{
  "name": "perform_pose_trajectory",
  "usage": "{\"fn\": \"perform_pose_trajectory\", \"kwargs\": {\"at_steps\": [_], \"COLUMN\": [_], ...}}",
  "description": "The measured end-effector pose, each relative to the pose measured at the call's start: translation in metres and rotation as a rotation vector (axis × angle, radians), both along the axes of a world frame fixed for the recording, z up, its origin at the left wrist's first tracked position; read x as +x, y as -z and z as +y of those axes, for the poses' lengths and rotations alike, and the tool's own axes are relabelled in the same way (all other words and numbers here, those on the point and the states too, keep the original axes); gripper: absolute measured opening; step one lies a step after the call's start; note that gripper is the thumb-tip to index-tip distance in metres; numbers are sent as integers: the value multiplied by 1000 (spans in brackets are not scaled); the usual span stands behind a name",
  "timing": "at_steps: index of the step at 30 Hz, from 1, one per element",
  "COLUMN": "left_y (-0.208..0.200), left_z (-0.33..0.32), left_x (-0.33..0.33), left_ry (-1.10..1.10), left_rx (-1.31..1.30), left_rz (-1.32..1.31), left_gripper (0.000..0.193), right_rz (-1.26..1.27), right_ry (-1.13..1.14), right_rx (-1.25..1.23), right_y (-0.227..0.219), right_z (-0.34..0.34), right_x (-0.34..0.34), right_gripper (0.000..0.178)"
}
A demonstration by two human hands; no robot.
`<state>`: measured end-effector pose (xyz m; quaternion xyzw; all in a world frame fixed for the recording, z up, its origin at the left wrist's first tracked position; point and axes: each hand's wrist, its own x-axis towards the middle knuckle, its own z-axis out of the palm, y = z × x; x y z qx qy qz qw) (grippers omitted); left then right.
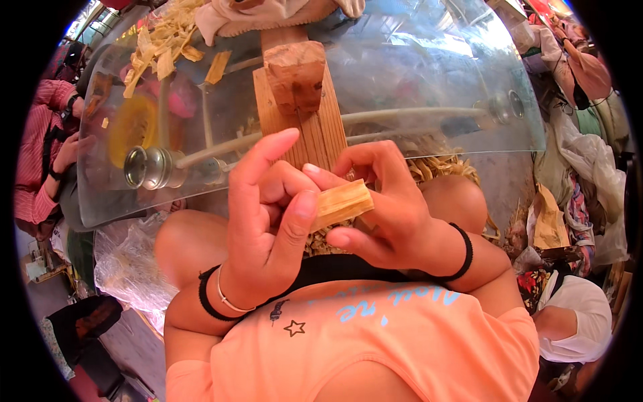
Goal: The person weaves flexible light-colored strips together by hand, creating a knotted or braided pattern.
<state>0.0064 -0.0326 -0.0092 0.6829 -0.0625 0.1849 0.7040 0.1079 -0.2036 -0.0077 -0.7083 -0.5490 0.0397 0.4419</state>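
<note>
A small folded strip (341,203), pale yellow and fibrous like dried husk, lies between my two hands over my lap. My left hand (264,218) pinches its left end between thumb and bent fingers, with the index finger raised. Behind the strip's right part, the fingers of my right hand (392,214) touch it. The right thumb stands apart, just below the strip. Just beyond my hands, a grooved wooden plank (295,137) juts over the table edge, bearing a reddish wooden block (295,77).
The plank rests on a clear glass tabletop (415,80) with curved metal legs. Dried yellow strips (164,40) lie at its far left, beside a cloth (261,17). More strips (442,167) are under its edge near my knee. A person in striped sleeves (43,147) sits at left.
</note>
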Motion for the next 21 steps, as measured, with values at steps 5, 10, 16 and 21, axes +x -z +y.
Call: {"fn": "perform_pose_trajectory", "kwargs": {"at_steps": [5,10,16,21], "left_y": [-12,-10,-10,-1], "left_z": [-20,-22,8,-16], "left_x": [-8,-10,-10,5], "left_ry": [88,250,268,326], "left_rx": [-165,-332,232,512], "left_rz": [101,248,322,-72], "left_gripper": [64,79,60,36], "right_rz": [-190,554,771,319], "right_ry": [41,-131,87,-922], "right_rx": [54,454,-157,-486], "right_y": [-5,-5,-26,13], "right_z": [-3,-6,-45,-44], "right_x": [-11,-14,14,-9], "right_gripper": [51,35,24,20]}}
